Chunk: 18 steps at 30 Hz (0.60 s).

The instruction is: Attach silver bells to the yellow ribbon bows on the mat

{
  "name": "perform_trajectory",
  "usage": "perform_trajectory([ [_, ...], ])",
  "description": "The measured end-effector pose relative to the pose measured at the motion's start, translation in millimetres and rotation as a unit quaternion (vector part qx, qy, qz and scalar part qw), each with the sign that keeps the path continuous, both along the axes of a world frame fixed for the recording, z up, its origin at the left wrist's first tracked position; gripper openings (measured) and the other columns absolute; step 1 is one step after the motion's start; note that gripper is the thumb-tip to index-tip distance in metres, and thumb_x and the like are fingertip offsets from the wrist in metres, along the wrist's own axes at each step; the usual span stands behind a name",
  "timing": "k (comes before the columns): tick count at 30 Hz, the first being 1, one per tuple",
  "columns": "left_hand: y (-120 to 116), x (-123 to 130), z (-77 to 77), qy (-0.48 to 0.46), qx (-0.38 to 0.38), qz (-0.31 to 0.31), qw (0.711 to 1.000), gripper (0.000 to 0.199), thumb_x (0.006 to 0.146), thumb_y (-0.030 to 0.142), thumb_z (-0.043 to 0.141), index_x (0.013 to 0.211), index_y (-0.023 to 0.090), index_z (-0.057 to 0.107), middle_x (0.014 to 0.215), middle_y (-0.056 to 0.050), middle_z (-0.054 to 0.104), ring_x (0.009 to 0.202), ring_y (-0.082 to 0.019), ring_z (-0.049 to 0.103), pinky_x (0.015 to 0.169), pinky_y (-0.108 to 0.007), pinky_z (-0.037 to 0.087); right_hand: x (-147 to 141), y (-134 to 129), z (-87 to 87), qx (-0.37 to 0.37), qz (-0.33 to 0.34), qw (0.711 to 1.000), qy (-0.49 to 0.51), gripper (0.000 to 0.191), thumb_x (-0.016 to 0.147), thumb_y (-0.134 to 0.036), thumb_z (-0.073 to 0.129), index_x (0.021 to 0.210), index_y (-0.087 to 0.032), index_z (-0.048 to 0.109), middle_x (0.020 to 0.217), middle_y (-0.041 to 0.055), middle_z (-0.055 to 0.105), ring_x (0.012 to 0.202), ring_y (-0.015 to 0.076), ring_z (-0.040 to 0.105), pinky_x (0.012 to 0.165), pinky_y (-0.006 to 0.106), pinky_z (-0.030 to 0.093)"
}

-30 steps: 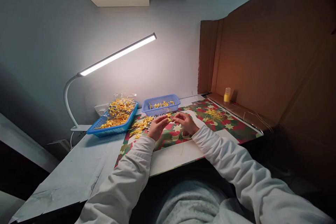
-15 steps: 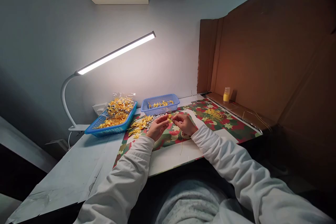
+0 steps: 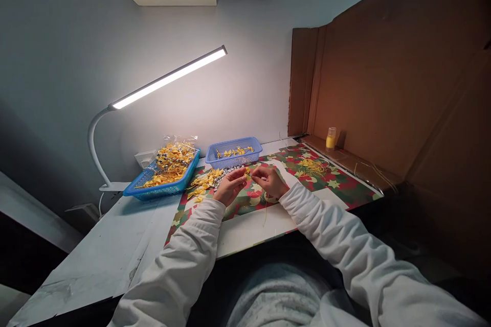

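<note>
**Left hand (image 3: pixel 229 187) closed on a small yellow piece (image 3: pixel 247 170), right hand (image 3: pixel 269 182) alongside**

Head view: you hold both hands close together above the patterned mat (image 3: pixel 240 208), near the middle of the work area. Your left hand is narrowed around the small yellow piece, which shows at the tips of its thumb and fingers, between the two hands. Your right hand is drawn into a narrow pinch just beside that piece; what lies within the pinch is too small to tell. A thin cord (image 3: pixel 265 213) hangs below your right hand; its upper end cannot be made out.

Just beyond and to the left of your left hand, you have loose yellow bows (image 3: pixel 205 181) spread on the mat, with a heap of silvery pieces (image 3: pixel 226 174) next to them. Behind these stands a small blue basket (image 3: pixel 233 160) with yellow bows in it. Left of it, a larger blue basket (image 3: pixel 154 192) is tilted in your view and heaped with yellow items and clear plastic wrap (image 3: pixel 187 139). To your right, a tangle of yellow cords (image 3: pixel 312 166) lies on the mat. Farther right, a small bottle (image 3: pixel 331 139) with yellow contents stands upright by the cardboard wall (image 3: pixel 383 82). Your lamp (image 3: pixel 171 78), at left, is lit.
</note>
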<state>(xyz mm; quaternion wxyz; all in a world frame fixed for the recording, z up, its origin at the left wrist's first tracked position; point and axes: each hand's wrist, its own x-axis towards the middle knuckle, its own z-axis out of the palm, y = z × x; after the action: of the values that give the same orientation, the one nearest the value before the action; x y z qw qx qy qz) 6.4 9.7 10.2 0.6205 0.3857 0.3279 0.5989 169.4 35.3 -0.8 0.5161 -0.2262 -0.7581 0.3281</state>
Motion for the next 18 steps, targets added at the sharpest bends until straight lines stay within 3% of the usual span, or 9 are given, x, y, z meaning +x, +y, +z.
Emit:
perform_trajectory([
  [18,2.3,-2.0,-2.3,0.024,0.017,-0.002,1.0,0.034,0.048,0.013,0.082,0.08,0.016,0.072,0.085,-0.003,0.07,0.064,-0.008,0.058,0.062,-0.021,0.045,1.6,-3.3,2.7,0.024,-0.014,1.0,-0.006,0.012,0.078,-0.023,0.053,0.067,-0.017,0.055,0.061,-0.0019,0.049,0.057,0.0102,0.042,0.056,0.024,0.036],
])
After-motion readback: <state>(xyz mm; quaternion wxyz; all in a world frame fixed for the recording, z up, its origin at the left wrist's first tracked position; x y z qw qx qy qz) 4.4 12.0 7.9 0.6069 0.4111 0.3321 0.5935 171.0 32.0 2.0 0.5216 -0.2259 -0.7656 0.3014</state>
